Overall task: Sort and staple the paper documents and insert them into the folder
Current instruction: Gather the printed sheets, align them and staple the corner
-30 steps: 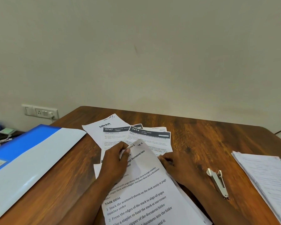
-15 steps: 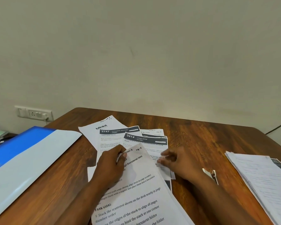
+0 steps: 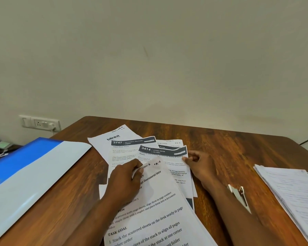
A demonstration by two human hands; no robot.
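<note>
Sheets: loose printed pages (image 3: 149, 176) fanned and overlapping mid-desk, a "TASK GOAL" page on top
Left hand: left hand (image 3: 125, 181) rests on the fan, thumb and fingers pinching the top page's upper edge
Right hand: right hand (image 3: 201, 166) at the fan's right edge, fingertips nipping the "3414" page
Stapler: stapler (image 3: 239, 196) right of the sheets, partly behind the right forearm
Folder: blue folder (image 3: 30, 173) left of the sheets
Second pile: paper stack (image 3: 292, 194) far right of the sheets
Desk: wooden desk (image 3: 220, 144) under all

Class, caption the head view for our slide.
Two hands, left hand and right hand, sort scattered sheets on table.
</note>
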